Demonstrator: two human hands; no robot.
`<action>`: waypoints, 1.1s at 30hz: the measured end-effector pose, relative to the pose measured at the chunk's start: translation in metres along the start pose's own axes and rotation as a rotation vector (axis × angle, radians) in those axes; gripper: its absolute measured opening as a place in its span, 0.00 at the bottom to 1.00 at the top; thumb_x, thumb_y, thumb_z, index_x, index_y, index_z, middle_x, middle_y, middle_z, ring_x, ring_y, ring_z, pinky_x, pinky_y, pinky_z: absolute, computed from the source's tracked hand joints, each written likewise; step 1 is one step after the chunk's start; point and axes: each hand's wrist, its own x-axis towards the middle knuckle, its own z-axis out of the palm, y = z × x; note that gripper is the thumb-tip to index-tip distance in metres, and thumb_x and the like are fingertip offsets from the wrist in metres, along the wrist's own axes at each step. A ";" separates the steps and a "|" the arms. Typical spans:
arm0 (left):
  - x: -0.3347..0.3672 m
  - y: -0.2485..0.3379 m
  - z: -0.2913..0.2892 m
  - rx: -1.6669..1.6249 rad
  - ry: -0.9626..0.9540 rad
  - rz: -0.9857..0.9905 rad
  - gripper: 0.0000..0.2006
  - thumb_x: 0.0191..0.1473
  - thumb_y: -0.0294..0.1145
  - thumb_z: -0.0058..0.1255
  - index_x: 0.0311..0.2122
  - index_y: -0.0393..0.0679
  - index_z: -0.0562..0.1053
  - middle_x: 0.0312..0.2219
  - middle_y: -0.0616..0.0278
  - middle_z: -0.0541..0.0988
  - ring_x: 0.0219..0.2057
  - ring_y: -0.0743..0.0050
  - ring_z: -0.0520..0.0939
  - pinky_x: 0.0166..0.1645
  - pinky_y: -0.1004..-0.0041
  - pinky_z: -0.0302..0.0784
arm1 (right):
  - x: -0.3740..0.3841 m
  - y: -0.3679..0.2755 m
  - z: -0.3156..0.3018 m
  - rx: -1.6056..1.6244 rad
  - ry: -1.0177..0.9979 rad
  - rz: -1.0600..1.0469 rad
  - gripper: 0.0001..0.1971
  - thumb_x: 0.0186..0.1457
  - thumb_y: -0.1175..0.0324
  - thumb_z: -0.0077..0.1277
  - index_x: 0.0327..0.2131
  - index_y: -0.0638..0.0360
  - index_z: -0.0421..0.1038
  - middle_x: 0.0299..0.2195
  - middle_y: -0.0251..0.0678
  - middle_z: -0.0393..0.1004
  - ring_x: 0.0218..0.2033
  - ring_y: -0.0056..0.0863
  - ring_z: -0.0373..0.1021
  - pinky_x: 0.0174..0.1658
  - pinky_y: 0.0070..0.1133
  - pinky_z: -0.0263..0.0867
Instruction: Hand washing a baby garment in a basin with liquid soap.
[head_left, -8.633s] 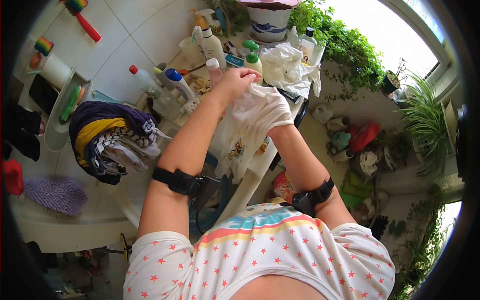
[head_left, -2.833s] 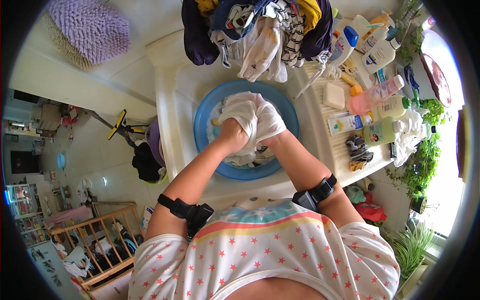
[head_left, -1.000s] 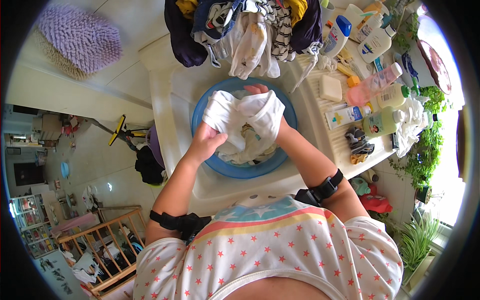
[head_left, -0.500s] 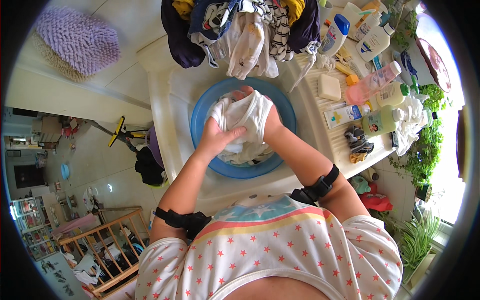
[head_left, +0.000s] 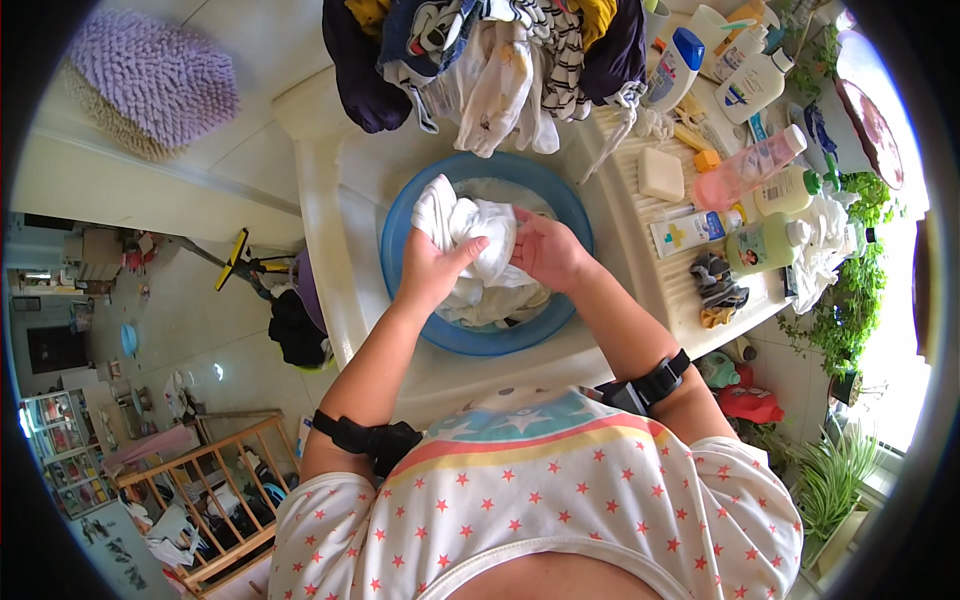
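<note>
A wet white garment (head_left: pixel 490 235) is bunched up between my hands above a blue basin (head_left: pixel 470 342). My left hand (head_left: pixel 434 268) is closed round its left part, thumb lying across the front. At the cloth's right edge, my right hand (head_left: pixel 550 252) has its palm turned up and its curled fingers pinching the fabric; some fingertips are hidden. More pale cloth (head_left: pixel 490 303) lies in the water below, with whitish suds along the basin's far side.
The basin stands in a cream sink (head_left: pixel 345 180). Clothes (head_left: pixel 500 90) are heaped at its far edge. On the ribbed ledge to the right sit a soap bar (head_left: pixel 660 175), a tube (head_left: pixel 690 231), a pink bottle (head_left: pixel 750 168) and several other bottles. A lilac mop pad (head_left: pixel 155 75) lies far left.
My right hand has come out from behind the garment and turned palm up at its right edge. The cloth has gone from spread out to bunched, its left end now raised in my left hand.
</note>
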 end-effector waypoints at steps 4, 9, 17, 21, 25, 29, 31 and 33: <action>0.001 -0.004 0.001 -0.078 0.044 0.003 0.36 0.42 0.21 0.54 0.55 0.34 0.47 0.51 0.55 0.58 0.51 0.72 0.60 0.54 0.74 0.55 | -0.007 0.002 0.025 -0.335 0.219 -0.221 0.40 0.43 0.70 0.51 0.57 0.55 0.38 0.38 0.36 0.67 0.37 0.26 0.66 0.42 0.23 0.60; 0.003 0.002 -0.006 -0.055 -0.001 -0.032 0.31 0.46 0.22 0.49 0.54 0.35 0.51 0.49 0.58 0.61 0.49 0.76 0.63 0.51 0.76 0.59 | -0.010 -0.020 0.030 -1.425 0.274 -0.428 0.27 0.33 0.71 0.57 0.43 0.57 0.63 0.32 0.38 0.68 0.31 0.30 0.66 0.36 0.24 0.62; 0.001 0.007 -0.064 0.101 0.028 -0.271 0.12 0.47 0.24 0.47 0.39 0.36 0.70 0.30 0.67 0.75 0.30 0.85 0.73 0.36 0.80 0.68 | -0.016 -0.053 0.011 -1.749 0.586 -0.590 0.18 0.28 0.68 0.62 0.26 0.62 0.66 0.28 0.40 0.65 0.31 0.38 0.65 0.35 0.28 0.62; 0.001 0.020 -0.077 0.178 0.001 -0.420 0.11 0.46 0.25 0.49 0.38 0.36 0.71 0.30 0.67 0.75 0.31 0.82 0.73 0.39 0.79 0.67 | -0.022 -0.063 0.010 -1.770 0.373 -0.628 0.19 0.27 0.66 0.63 0.21 0.63 0.63 0.27 0.39 0.64 0.29 0.37 0.63 0.34 0.24 0.61; 0.003 0.024 -0.084 0.467 0.072 -0.373 0.09 0.45 0.25 0.51 0.34 0.35 0.72 0.34 0.63 0.74 0.33 0.81 0.73 0.40 0.79 0.66 | -0.022 -0.068 0.009 -1.680 0.222 -0.479 0.19 0.31 0.66 0.63 0.20 0.62 0.60 0.31 0.36 0.66 0.34 0.28 0.64 0.36 0.21 0.61; 0.002 0.013 -0.091 0.328 0.103 -0.085 0.09 0.41 0.26 0.54 0.31 0.36 0.72 0.37 0.60 0.72 0.33 0.76 0.73 0.40 0.77 0.66 | -0.025 -0.060 0.013 -0.954 -0.008 -0.315 0.13 0.41 0.68 0.57 0.22 0.58 0.60 0.32 0.30 0.66 0.35 0.19 0.63 0.37 0.19 0.61; 0.003 0.019 -0.081 0.062 0.045 -0.143 0.08 0.42 0.26 0.53 0.31 0.37 0.72 0.35 0.61 0.73 0.33 0.76 0.73 0.40 0.77 0.66 | -0.025 -0.056 0.016 -0.705 0.011 -0.249 0.11 0.44 0.69 0.54 0.23 0.57 0.59 0.31 0.28 0.66 0.34 0.16 0.62 0.36 0.19 0.61; 0.004 0.017 -0.078 -0.202 -0.009 -0.198 0.08 0.43 0.26 0.52 0.31 0.38 0.71 0.33 0.62 0.73 0.32 0.76 0.74 0.41 0.78 0.66 | -0.023 -0.053 0.016 -0.464 0.072 -0.160 0.06 0.47 0.74 0.48 0.27 0.57 0.60 0.35 0.31 0.67 0.34 0.20 0.65 0.38 0.21 0.63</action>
